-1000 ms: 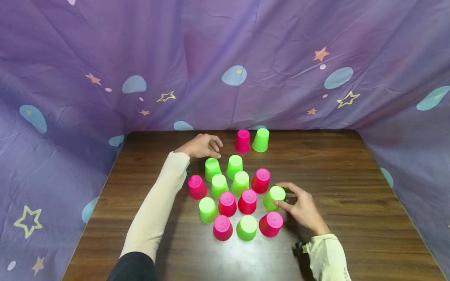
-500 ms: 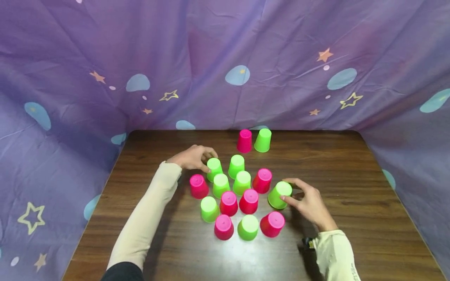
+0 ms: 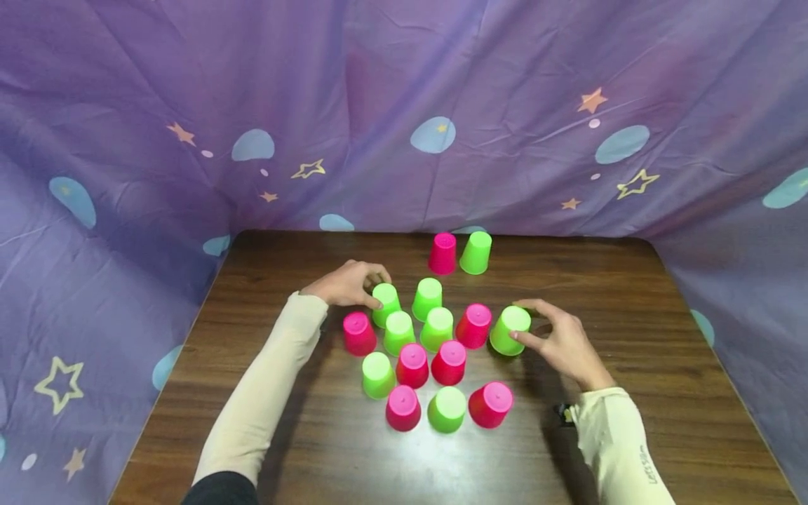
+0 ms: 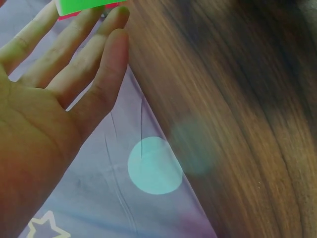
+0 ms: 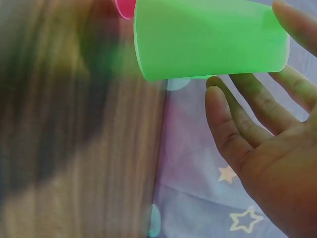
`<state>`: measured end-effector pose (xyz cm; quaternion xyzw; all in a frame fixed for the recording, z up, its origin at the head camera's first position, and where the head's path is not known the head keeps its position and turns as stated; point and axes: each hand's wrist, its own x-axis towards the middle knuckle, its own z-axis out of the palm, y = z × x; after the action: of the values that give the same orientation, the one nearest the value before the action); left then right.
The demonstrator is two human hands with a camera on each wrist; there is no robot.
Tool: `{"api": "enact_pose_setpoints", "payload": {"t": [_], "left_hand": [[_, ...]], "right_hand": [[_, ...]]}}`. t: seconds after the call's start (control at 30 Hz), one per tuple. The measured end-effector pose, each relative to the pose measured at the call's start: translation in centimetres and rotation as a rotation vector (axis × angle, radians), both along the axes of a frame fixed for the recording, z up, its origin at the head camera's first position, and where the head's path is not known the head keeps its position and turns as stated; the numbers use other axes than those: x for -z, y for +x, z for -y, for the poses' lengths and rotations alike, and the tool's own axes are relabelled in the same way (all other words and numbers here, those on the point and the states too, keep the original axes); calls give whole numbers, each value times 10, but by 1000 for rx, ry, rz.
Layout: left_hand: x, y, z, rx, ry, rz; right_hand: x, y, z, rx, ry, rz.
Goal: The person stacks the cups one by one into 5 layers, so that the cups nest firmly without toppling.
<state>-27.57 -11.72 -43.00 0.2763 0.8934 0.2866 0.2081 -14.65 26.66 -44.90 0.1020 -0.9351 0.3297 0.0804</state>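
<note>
My right hand [image 3: 562, 344] pinches an upside-down green cup [image 3: 510, 331] between thumb and fingers, right of a pink cup [image 3: 473, 326]. In the right wrist view this green cup [image 5: 208, 39] lies across the fingers, its wide rim toward the table. On the other side, my left hand [image 3: 347, 284] has its thumb and fingers around another upside-down green cup [image 3: 386, 306] at the group's back left. Only a sliver of green cup [image 4: 79, 5] shows above the fingers in the left wrist view. Just in front stand a pink cup [image 3: 359, 334] and a green cup [image 3: 399, 334].
Several more upside-down pink and green cups stand close together on the wooden table [image 3: 663, 365]. A pink cup [image 3: 443, 254] and a green cup [image 3: 476, 253] stand apart near the back edge. A purple patterned cloth [image 3: 505, 91] hangs behind and beside the table.
My right hand has carried its green cup out of the row, backward and to the right. My left hand has come down from behind onto the back-left green cup.
</note>
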Motion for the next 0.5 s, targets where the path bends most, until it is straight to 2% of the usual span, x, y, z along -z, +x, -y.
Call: {"api": "enact_pose_setpoints", "payload": {"t": [0.27, 0.5], "left_hand": [[1, 3, 8, -11, 26, -30], [2, 5, 15, -49, 53, -43]], "right_hand": [[-13, -28, 1, -60, 17, -25], [-25, -56, 7, -102, -3, 21]]}}
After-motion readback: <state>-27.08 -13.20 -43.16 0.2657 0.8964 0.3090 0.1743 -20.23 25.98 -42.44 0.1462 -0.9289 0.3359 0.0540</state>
